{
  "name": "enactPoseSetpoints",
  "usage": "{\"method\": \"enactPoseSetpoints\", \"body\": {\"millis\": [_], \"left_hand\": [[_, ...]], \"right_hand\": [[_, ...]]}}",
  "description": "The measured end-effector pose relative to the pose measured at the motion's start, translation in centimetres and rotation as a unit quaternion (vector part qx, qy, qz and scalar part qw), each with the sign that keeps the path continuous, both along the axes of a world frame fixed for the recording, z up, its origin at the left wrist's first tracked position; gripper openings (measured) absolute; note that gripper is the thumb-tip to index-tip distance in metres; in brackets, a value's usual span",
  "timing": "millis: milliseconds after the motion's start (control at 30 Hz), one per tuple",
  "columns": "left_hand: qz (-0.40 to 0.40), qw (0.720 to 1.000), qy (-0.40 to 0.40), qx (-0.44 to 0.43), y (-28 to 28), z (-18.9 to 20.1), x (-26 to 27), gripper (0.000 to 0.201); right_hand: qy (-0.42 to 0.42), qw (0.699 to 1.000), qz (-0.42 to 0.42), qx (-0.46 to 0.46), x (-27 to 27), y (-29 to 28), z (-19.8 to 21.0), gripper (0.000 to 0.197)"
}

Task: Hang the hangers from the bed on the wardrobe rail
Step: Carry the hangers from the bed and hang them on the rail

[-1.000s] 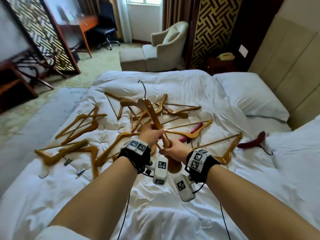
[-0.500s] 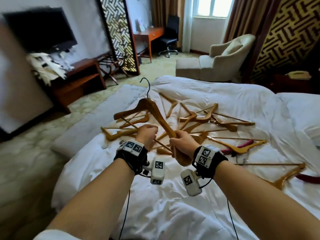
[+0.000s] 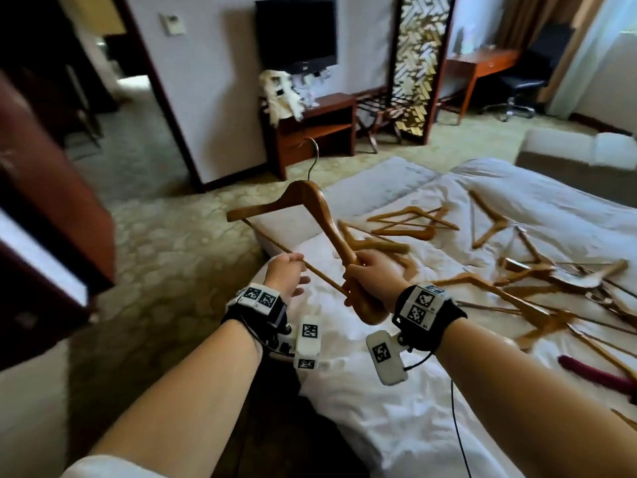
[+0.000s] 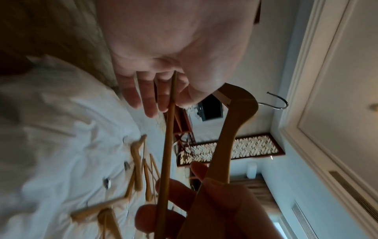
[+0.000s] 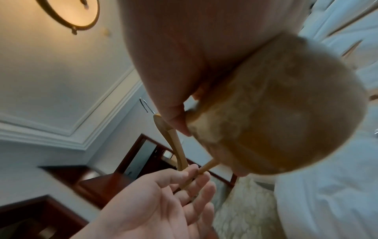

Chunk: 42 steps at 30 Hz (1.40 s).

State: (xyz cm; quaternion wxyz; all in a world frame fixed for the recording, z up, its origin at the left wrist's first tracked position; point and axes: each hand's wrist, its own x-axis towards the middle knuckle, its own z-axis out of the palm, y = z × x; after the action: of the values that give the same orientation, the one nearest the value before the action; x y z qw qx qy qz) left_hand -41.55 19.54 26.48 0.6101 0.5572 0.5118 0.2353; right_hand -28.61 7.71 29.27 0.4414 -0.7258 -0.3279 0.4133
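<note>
Right hand (image 3: pixel 370 276) is gripping 1 shoulder arm of a wooden hanger (image 3: pixel 312 215), fingers wrapped tight round the smooth, curved wood near its broad rounded end. The hanger is being held up in the air over the near edge of the bed (image 3: pixel 396 419), metal hook (image 3: pixel 312 157) pointing up and away.

Left hand (image 3: pixel 287 276) is sitting at the hanger's thin round crossbar (image 3: pixel 310 267). From the right wrist view the palm is lying open with fingers loosely spread, the bar running across the fingertips; whether thumb and forefinger are pinching it cannot be told.

Other wooden hangers (image 3: pixel 410 222) are lying scattered and overlapping on the rumpled white bedding, most of them honey-coloured with thin bars. 1 dark red hanger (image 3: pixel 593 374) is lying at the right edge.

Beyond the bed: patterned carpet (image 3: pixel 179 243), a dark wood table (image 3: pixel 310 122) under a wall-mounted black TV (image 3: pixel 296 32), and a gold lattice screen (image 3: pixel 417 63). The frame is motion-blurred.
</note>
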Motion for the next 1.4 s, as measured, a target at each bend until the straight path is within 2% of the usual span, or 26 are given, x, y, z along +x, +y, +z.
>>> {"method": "enactPoseSetpoints", "body": {"millis": [234,334,434,601,734,901,1068,1235,1401], "left_hand": [[0.142,0.99,0.0,-0.014,3.1,0.5,-11.8,0.037],[0.219,0.976,-0.004,-0.012,3.1,0.8,-16.2,0.032],[0.304,0.953,-0.014,-0.009,2.4,1.2,-20.1,0.026],[0.462,0.886,-0.004,0.019,-0.3,1.3,-25.5,0.015],[0.568,0.822,0.005,0.047,-4.0,1.3,-30.4,0.012],[0.638,0.769,0.002,0.05,-9.2,1.9,-36.1,0.012],[0.701,0.71,0.004,0.062,-14.5,2.8,-42.1,0.013],[0.747,0.661,0.02,0.076,-18.7,3.4,-48.5,0.011],[0.768,0.634,0.009,0.092,-22.0,4.4,-56.3,0.011]], "right_hand": [[0.012,0.987,0.162,0.008,-8.4,8.3,0.2,0.018],[-0.003,0.97,0.24,0.021,-12.1,10.9,0.3,0.008],[0.006,0.949,0.314,0.021,-15.4,12.7,0.6,0.015],[0.02,0.905,0.425,0.023,-20.9,14.1,1.1,0.007],[0.021,0.846,0.532,0.032,-26.5,13.8,1.9,0.006],[0.025,0.785,0.618,0.036,-33.4,12.0,2.8,0.018],[0.053,0.723,0.688,0.037,-41.3,9.0,3.7,0.014],[0.071,0.676,0.732,0.045,-48.8,5.6,5.0,0.019],[0.068,0.653,0.751,0.072,-56.9,2.5,6.9,0.024]]}}
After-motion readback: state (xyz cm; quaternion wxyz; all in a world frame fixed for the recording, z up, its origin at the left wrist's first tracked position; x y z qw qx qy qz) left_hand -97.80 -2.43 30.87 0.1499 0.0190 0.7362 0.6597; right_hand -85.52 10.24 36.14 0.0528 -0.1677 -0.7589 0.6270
